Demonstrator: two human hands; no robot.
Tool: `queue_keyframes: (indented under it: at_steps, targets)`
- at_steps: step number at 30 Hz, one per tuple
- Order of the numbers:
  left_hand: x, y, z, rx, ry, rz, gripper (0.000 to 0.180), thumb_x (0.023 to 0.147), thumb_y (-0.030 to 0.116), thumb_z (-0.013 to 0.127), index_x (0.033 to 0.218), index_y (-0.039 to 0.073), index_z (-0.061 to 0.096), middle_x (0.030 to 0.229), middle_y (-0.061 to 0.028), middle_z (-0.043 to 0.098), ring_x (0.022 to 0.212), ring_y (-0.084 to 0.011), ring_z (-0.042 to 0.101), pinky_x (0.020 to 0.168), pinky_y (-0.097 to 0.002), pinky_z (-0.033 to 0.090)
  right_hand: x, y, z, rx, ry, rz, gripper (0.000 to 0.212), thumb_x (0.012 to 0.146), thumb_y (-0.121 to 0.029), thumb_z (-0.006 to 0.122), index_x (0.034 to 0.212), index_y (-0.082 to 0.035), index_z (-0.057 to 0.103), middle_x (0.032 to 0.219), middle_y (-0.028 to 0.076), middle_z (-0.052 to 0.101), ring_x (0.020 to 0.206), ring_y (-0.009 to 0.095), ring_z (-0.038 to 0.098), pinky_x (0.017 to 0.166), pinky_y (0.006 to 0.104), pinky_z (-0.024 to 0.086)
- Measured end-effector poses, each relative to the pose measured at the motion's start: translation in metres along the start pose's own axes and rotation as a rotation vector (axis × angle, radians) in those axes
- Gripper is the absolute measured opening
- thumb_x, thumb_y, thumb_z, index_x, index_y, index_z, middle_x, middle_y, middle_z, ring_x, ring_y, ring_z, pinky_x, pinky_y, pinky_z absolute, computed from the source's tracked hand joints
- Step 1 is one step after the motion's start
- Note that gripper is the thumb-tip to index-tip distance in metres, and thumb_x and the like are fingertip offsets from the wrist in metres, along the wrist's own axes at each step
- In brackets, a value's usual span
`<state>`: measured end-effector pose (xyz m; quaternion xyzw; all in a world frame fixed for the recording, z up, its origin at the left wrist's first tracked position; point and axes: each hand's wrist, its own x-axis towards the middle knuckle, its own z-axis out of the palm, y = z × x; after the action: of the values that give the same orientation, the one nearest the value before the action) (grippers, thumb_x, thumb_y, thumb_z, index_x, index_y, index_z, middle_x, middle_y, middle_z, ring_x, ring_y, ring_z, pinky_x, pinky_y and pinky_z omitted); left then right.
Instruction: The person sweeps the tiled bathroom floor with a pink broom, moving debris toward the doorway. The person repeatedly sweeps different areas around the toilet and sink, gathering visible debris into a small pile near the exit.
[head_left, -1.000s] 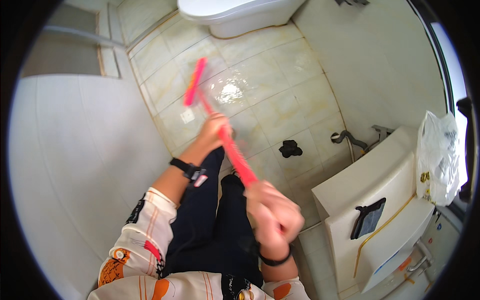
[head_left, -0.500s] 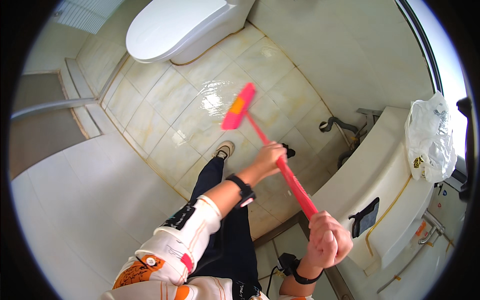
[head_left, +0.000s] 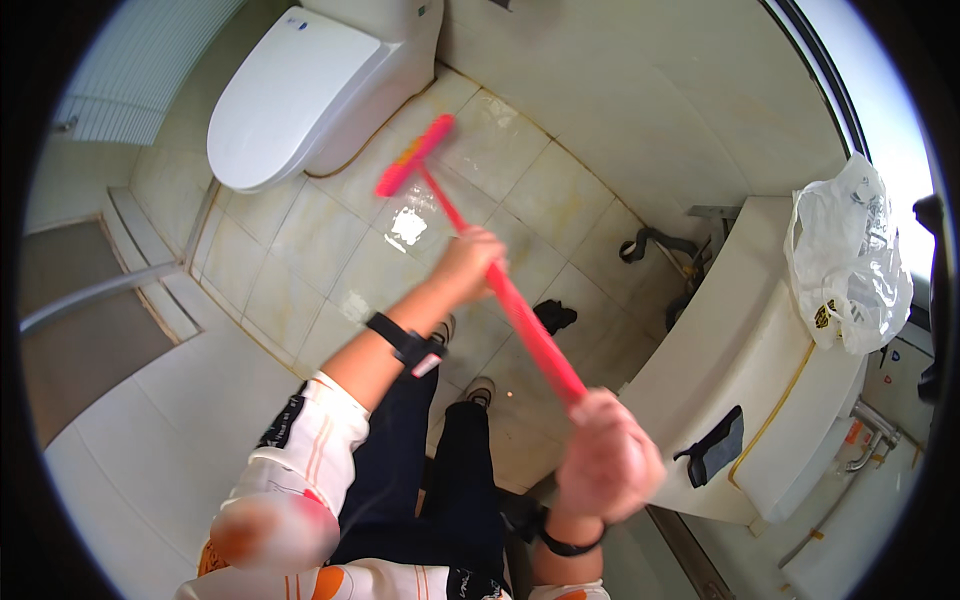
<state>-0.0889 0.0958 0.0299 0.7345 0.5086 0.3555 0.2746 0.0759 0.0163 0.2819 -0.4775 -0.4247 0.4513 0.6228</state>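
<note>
A pinkish-red long-handled floor brush [head_left: 535, 335] slants from lower right to upper left. Its wide head [head_left: 416, 155], with an orange patch, is over the wet tiles beside the toilet and slightly blurred. My left hand [head_left: 465, 264] is wrapped round the middle of the handle. Near the handle's end my right hand [head_left: 608, 455] grips it in a closed fist, also blurred. Both wrists wear black bands. Water glints on the marbled floor [head_left: 330, 240] below the brush head.
A white toilet [head_left: 290, 95] stands at the far left. To the right is a white basin unit [head_left: 720, 270] with a clear plastic bag [head_left: 845, 255] and a dark cloth-like item [head_left: 715, 450]. A grey drain hose [head_left: 660, 240] and a black object [head_left: 553, 316] lie on the floor.
The brush head has travelled up and left, closer to the toilet. Both hands have moved left with the handle. A second shoe now shows, and the view has shifted slightly.
</note>
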Motion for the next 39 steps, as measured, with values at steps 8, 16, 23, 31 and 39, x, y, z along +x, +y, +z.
queue_keyframes:
  at_steps: [8, 16, 23, 31, 39]
  targets:
    - [-0.008, -0.058, 0.042, 0.068, -0.255, -0.058, 0.021, 0.062, 0.018, 0.076, 0.064, 0.011, 0.056, 0.072, -0.0100, 0.059, 0.077, -0.0347, 0.058, 0.069, -0.0450, 0.048, 0.010, 0.062, -0.020, -0.013, 0.069, -0.019, 0.033, 0.087, 0.009, 0.044, 0.056, 0.002, 0.039, 0.054, 0.010, 0.046, 0.049, 0.021, 0.045, 0.060, 0.0419, 0.049]
    - [0.043, 0.075, 0.098, -0.311, -0.294, 0.021, 0.016, 0.067, 0.016, 0.071, 0.064, 0.010, 0.056, 0.072, -0.0081, 0.058, 0.079, -0.0311, 0.057, 0.069, -0.0432, 0.049, 0.015, -0.036, -0.030, -0.296, 0.118, -0.135, 0.038, 0.090, -0.011, 0.044, 0.055, -0.009, 0.032, 0.048, 0.003, 0.034, 0.043, 0.015, 0.030, 0.052, 0.0341, 0.035]
    - [0.077, 0.002, 0.042, -0.084, -0.241, 0.170, 0.015, 0.067, 0.010, 0.068, 0.064, 0.010, 0.053, 0.069, -0.0088, 0.056, 0.074, -0.0337, 0.055, 0.068, -0.0432, 0.047, 0.024, 0.009, -0.008, -0.124, 0.276, 0.002, 0.031, 0.089, -0.007, 0.048, 0.059, 0.000, 0.043, 0.059, 0.009, 0.048, 0.057, 0.023, 0.046, 0.054, 0.0317, 0.039]
    - [0.095, -0.114, 0.045, 0.179, -0.330, 0.064, 0.013, 0.069, 0.009, 0.066, 0.064, 0.006, 0.054, 0.072, -0.0132, 0.057, 0.077, -0.0369, 0.056, 0.070, -0.0455, 0.048, 0.049, 0.133, -0.008, 0.008, 0.212, -0.142, 0.028, 0.090, 0.007, 0.046, 0.062, 0.004, 0.043, 0.059, 0.010, 0.049, 0.058, 0.021, 0.052, 0.070, 0.0441, 0.053]
    - [0.066, 0.018, 0.153, -0.074, -0.467, 0.203, 0.014, 0.065, 0.012, 0.068, 0.062, 0.008, 0.054, 0.070, -0.0104, 0.057, 0.075, -0.0350, 0.057, 0.065, -0.0453, 0.048, -0.004, 0.041, -0.071, -0.326, 0.605, -0.035, 0.040, 0.095, -0.008, 0.042, 0.056, -0.004, 0.036, 0.047, 0.004, 0.036, 0.047, 0.017, 0.038, 0.061, 0.0402, 0.046]
